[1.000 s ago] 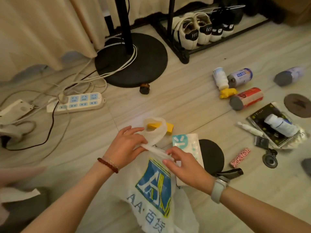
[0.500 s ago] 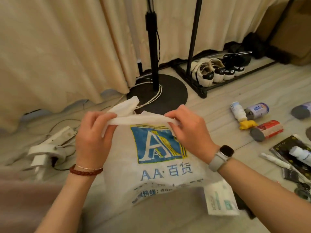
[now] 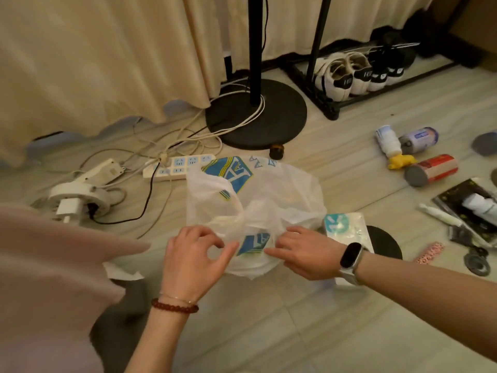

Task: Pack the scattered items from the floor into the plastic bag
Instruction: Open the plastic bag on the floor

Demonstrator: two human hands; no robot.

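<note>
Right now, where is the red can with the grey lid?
In the head view the red can lies on its side on the floor at right, just below the yellow toy and right of the plastic bag.

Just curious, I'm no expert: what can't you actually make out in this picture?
Head view:
- Inside of the plastic bag: crumpled film hides any contents.
- Tissue pack: partly behind the right hand.
- Bottle labels: too small.
- Grey disc: cut by the right edge.
- Left hand: grip on the bag unclear.
</note>
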